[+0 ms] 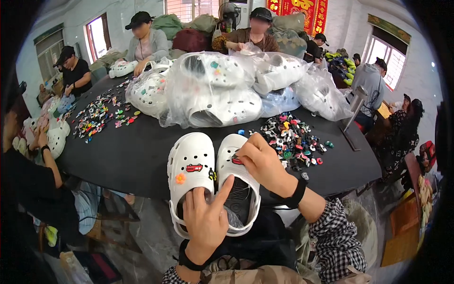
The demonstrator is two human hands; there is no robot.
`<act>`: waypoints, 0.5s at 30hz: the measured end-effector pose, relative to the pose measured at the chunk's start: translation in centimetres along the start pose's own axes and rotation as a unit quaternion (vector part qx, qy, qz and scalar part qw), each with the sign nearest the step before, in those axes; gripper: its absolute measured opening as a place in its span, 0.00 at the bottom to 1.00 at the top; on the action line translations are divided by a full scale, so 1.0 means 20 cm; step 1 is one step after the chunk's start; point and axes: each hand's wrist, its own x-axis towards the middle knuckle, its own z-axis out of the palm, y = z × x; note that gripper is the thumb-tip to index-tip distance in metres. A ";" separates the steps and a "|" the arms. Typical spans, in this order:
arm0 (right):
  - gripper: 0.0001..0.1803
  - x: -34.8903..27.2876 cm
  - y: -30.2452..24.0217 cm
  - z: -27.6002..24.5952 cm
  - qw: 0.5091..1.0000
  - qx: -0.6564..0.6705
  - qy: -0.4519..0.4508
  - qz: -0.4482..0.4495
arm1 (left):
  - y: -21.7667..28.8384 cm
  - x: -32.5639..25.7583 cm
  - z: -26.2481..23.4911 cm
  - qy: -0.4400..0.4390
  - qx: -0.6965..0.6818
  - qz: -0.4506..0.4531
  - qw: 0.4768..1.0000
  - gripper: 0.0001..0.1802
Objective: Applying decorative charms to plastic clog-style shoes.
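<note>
Two white clogs stand side by side at the table's near edge, toes pointing away. The left clog (191, 151) carries a red car-shaped shoe charm (194, 168), an orange flower charm (180, 178) and a black-and-yellow charm (212, 174). My left hand (205, 222) has fingers inside this clog's opening and one digit over the other clog, gripping the adjoining sides. With closed fingertips, my right hand (265, 163) pinches a red shoe charm (237, 161) against the top of the right clog (228, 144). My fingers partly hide that charm.
Loose charms lie in a pile (295, 142) right of the clogs and another (97, 116) at the left. Bagged white clogs (217, 90) are stacked behind. A metal stand (352, 118) rises at the right edge. Several people work around the black table (118, 151).
</note>
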 end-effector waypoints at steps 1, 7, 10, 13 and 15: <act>0.07 -0.01 0.02 -0.01 0.998 0.007 0.052 0.018 | 0.01 0.01 0.00 -0.003 0.000 -0.001 1.000 0.39; 0.11 0.01 0.20 -0.22 0.975 -0.033 0.133 0.177 | 0.00 -0.02 -0.01 -0.009 -0.003 -0.009 1.000 0.39; 0.17 -0.07 0.35 -0.32 0.969 -0.147 0.080 0.182 | 0.00 -0.02 0.00 -0.010 -0.004 -0.013 1.000 0.38; 0.17 -0.08 0.32 -0.32 0.956 -0.261 0.055 0.125 | 0.01 -0.02 0.00 -0.012 -0.017 -0.012 1.000 0.37; 0.18 -0.02 0.21 -0.25 0.977 -0.178 0.080 0.090 | 0.01 -0.02 -0.01 -0.014 -0.006 -0.021 1.000 0.37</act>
